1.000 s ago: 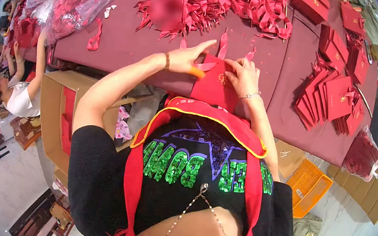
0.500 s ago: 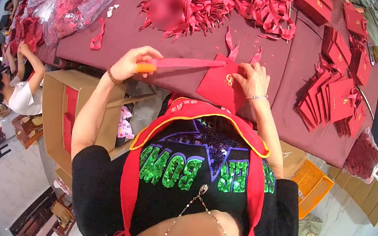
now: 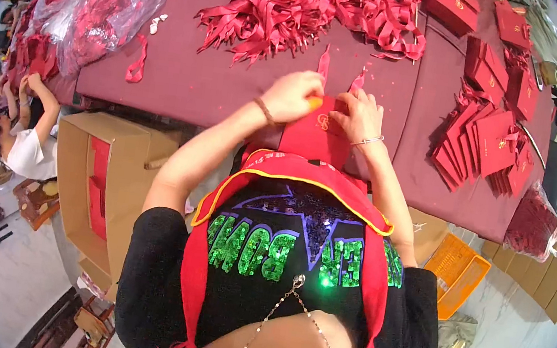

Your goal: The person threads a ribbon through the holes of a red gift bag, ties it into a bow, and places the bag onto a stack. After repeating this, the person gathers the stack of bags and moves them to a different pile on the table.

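Head view, looking down over the person's own torso.

The left hand (image 3: 293,96) is at the near edge of the bench (image 3: 186,70), which is covered in maroon cloth. Its fingers are closed together around an orange tool handle (image 3: 314,103). Only the tip of the handle shows, and the rest of the tool is hidden by the hand. A thin bracelet sits on that wrist.

The right hand (image 3: 359,114) is just beside the left hand, the two nearly touching. Its fingers are bent down onto the top edge of a flat red paper bag with a gold emblem (image 3: 316,138). Whether they pinch the edge or only press on it cannot be told. There is a silver bracelet on that wrist.

The bag lies at the bench's near edge, under both hands, with its lower part overhanging toward the torso. Two red ribbon ends (image 3: 323,64) stick up from beyond the hands.

Surroundings:
- A loose heap of red ribbons (image 3: 301,4) lies farther back on the bench.
- Fanned stacks of flat red bags (image 3: 487,141) are to the right, well apart from the hands.
- A clear plastic sack with red contents (image 3: 102,17) is at the far left.
- An open cardboard box (image 3: 92,171) stands on the floor to the left.
- An orange plastic crate (image 3: 455,275) is on the floor to the right.
- Another person in a white top (image 3: 26,141) is at the left edge.
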Motion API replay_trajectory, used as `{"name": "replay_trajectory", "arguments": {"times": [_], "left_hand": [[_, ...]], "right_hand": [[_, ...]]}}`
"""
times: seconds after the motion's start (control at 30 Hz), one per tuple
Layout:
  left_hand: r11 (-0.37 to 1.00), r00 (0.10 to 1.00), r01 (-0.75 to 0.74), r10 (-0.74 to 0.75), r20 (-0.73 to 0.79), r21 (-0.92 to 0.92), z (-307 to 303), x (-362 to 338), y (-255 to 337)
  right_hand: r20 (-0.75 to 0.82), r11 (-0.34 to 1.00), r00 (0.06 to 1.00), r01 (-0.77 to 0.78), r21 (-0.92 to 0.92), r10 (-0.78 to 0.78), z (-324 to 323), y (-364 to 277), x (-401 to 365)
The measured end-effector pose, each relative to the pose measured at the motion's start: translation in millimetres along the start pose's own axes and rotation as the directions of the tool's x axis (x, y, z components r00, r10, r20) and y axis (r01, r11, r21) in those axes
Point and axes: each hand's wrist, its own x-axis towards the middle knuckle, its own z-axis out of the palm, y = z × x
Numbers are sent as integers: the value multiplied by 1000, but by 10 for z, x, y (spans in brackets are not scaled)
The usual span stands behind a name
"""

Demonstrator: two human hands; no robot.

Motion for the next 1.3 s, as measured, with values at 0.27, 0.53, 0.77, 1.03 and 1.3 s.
{"name": "replay_trajectory", "arguments": {"times": [0.27, 0.53, 0.77, 1.03, 1.3], "left_hand": [[999, 997, 35, -38, 68, 38, 327, 49, -217], [990, 923, -40, 89, -375, 136, 504, 9, -185], [987, 963, -82, 115, -244, 138, 560, -90, -11], [991, 987, 110, -117, -109, -75, 731, -65, 88], [984, 987, 86, -62, -146, 159, 768, 25, 110]], "right_hand": [[-57, 980, 995, 91, 177, -82, 18, 460, -88], [213, 647, 963, -270, 713, 167, 151, 494, -119], [108, 677, 965, -246, 693, 240, 154, 437, -143], [452, 380, 884, -461, 802, 118, 111, 611, -117], [421, 502, 898, -425, 754, 127, 194, 608, -77]]}}
